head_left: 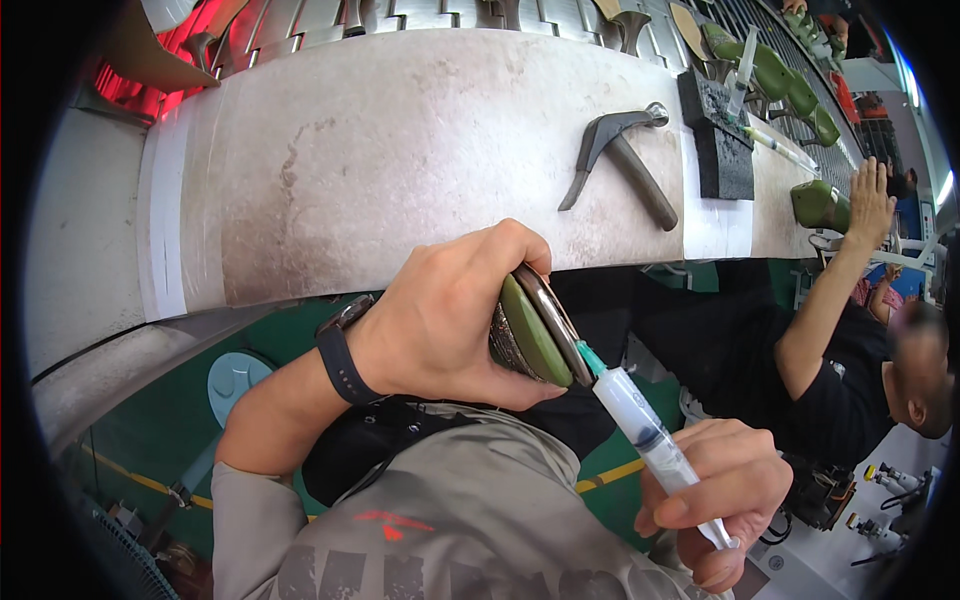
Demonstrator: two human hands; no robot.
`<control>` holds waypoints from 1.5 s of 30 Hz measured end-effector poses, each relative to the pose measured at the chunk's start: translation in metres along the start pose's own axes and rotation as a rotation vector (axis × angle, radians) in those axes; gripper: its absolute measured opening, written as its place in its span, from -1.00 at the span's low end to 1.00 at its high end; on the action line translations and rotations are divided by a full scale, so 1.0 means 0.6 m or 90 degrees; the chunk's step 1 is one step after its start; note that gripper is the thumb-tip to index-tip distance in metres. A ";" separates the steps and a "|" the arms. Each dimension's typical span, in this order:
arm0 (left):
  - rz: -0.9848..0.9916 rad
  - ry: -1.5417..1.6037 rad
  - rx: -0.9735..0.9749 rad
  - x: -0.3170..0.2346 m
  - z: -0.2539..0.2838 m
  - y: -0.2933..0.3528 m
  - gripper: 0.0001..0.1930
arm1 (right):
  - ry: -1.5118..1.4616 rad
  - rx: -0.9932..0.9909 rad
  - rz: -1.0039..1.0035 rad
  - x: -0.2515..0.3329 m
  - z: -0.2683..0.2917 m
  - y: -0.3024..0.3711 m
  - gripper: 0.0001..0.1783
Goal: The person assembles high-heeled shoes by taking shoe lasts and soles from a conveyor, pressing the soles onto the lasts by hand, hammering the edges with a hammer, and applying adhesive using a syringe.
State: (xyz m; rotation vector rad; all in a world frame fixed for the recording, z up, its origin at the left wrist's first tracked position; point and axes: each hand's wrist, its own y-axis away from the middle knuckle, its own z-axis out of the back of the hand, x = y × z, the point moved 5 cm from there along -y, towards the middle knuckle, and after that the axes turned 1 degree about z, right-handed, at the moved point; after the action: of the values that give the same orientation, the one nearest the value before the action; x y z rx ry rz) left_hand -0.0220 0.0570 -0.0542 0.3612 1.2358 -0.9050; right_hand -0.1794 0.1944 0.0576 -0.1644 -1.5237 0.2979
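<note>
My left hand (455,310) is wrapped round a green shoe (535,335), held just off the bench's front edge. The shoe's dark, glossy sole (553,310) faces right, and a glittery part shows by my palm. My right hand (715,490) grips a clear plastic syringe (640,425) near its plunger end. The syringe slants up to the left, with whitish contents and a green tip (590,358). That tip meets the lower edge of the sole, or lies very close to it. My fingers hide much of the shoe.
A hammer (625,155) lies on the pale bench (400,150). Beyond it a black block (715,140) holds an upright syringe (743,75); another syringe (785,148) lies alongside. Green shoes (765,70) line the conveyor (430,15). A co-worker's hand (870,205) is near a green shoe (820,205) at right.
</note>
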 end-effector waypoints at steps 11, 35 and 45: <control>-0.003 -0.015 0.007 0.000 -0.001 0.000 -0.24 | 0.007 -0.031 -0.016 0.005 0.001 0.012 -0.51; 0.129 0.305 -0.109 0.043 0.021 0.010 -0.33 | -0.015 -0.388 -0.018 -0.104 0.209 -0.037 -0.31; 0.312 0.683 -0.084 0.049 -0.010 0.044 -0.32 | 0.042 -0.587 -0.195 -0.224 0.340 -0.116 -0.38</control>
State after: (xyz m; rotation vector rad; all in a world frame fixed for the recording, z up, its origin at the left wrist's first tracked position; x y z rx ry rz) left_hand -0.0048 0.0656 -0.0892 1.0711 2.0301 -0.1452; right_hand -0.3792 0.0727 -0.0414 -0.6472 -1.4956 -0.6688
